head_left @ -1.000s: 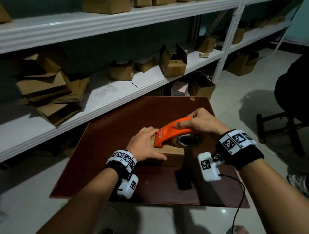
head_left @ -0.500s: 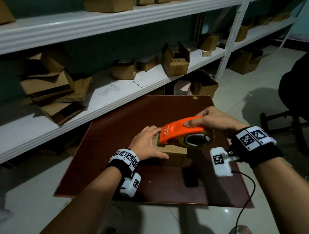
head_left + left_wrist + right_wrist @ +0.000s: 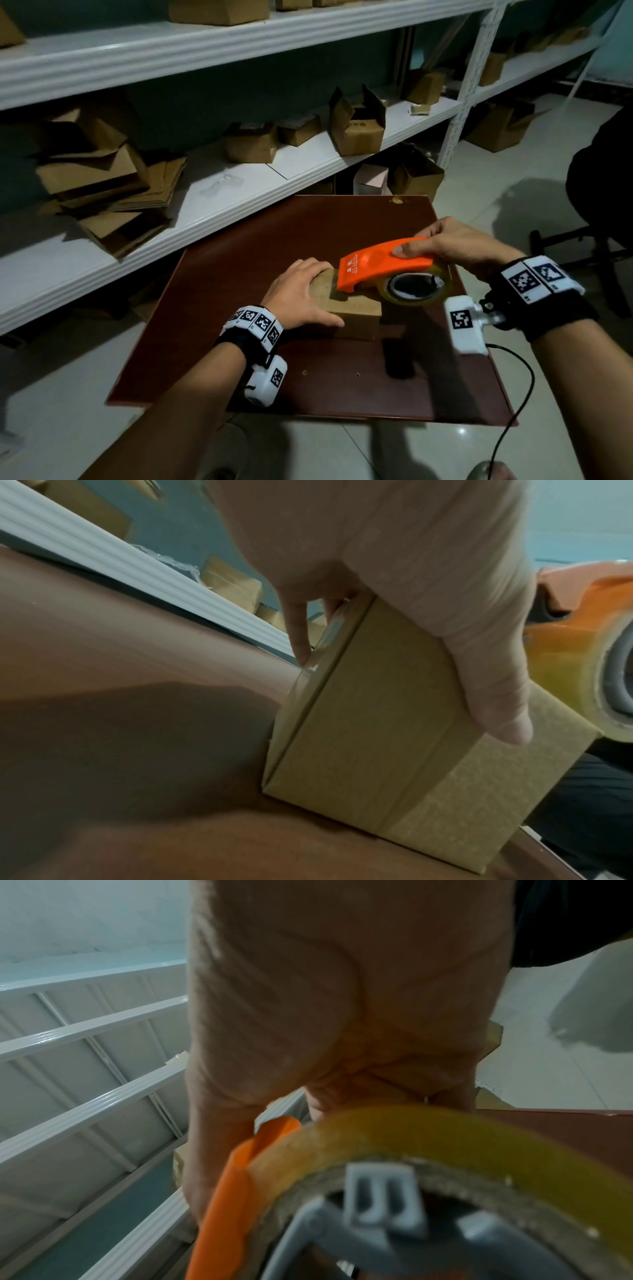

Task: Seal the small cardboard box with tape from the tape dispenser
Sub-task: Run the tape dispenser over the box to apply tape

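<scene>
A dark reddish-brown surface (image 3: 239, 281) stood on a pale tiled floor (image 3: 513, 205), just beside a white shelf (image 3: 239, 195). The small cardboard box (image 3: 358, 313) sat flat near its middle.

Head cam: high, angled forward and down over both forearms onto table (image 3: 239, 274), shelves (image 3: 301, 164) behind. Left wrist cam: low, close, looks along left hand (image 3: 411, 561) at box (image 3: 377, 737). Right wrist cam: very close beneath right hand (image 3: 342, 988), dispenser (image 3: 229, 1191) fills bottom. Shared by all three: dispenser, table, shelves.
</scene>
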The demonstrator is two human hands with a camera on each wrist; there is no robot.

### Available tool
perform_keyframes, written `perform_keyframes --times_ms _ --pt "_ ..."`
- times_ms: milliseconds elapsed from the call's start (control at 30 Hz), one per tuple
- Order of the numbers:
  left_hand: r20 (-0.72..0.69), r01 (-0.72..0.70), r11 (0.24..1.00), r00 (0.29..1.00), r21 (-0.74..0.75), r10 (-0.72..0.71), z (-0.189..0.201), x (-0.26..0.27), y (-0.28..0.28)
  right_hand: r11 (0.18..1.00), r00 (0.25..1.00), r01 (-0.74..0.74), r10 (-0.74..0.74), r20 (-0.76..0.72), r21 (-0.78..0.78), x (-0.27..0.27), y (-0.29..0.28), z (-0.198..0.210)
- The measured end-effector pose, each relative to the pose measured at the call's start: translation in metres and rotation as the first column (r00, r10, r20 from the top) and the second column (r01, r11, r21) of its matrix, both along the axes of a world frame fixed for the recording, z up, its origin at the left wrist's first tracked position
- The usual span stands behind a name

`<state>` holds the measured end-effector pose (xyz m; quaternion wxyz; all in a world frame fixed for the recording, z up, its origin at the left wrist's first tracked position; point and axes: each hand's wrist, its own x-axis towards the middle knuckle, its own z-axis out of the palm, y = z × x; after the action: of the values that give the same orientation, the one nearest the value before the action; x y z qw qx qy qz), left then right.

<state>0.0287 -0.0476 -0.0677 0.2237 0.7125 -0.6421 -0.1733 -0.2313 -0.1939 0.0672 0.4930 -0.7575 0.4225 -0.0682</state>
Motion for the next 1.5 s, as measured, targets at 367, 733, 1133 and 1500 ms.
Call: perform_keyframes --times_ms 367,733,1133,1500 --pt "-0.009 0.007 1.0 1.0 0.011 -0.007 0.001 0.002 -0.002 0.999 1.0 -0.009 0.009 0.011 0.032 -0.001 -0.004 -0.001" --pt "0.006 -0.021 0.999 1.0 0.025 0.021 -0.002 0.002 -0.003 0.997 0.998 0.069 -0.069 -0.011 -0.022 -0.024 -0.01 0.008" --pt "-0.001 -0.031 0.998 1.0 0.046 0.031 0.0 0.001 -0.003 0.99 0.986 0.107 -0.118 -0.121 -0.096 -0.012 -0.004 0.01" --pt "-0.01 -0.034 0.996 0.999 0.082 0.035 0.008 -0.003 -0.001 0.971 0.968 0.11 -0.153 -0.199 -0.212 0.007 0.003 0.011"
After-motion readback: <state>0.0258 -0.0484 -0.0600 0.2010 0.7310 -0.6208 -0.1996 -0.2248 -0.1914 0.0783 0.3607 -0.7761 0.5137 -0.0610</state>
